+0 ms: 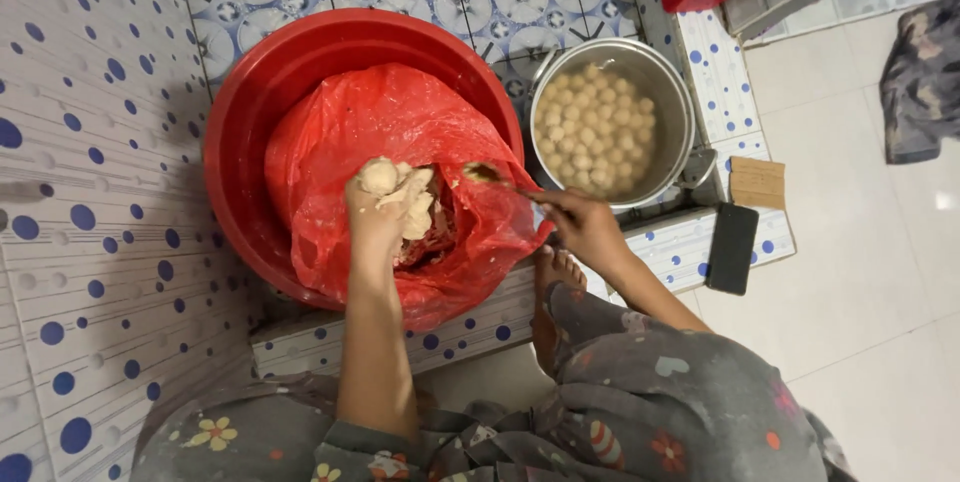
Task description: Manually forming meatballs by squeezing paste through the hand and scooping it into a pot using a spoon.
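Holding pale dough (pixel 405 197) over red bag (pixel 340 132), pot (pixel 680 92) of balls (pixel 597 127).

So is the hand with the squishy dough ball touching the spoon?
Apart. The head view shows the left hand squeezing pale dough, while the spoon in the right hand sits across a gap of red bag.

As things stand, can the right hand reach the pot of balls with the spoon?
Probably yes. The right hand holds the spoon just beside the metal pot of pale balls; the pot is uncovered and nothing lies between.
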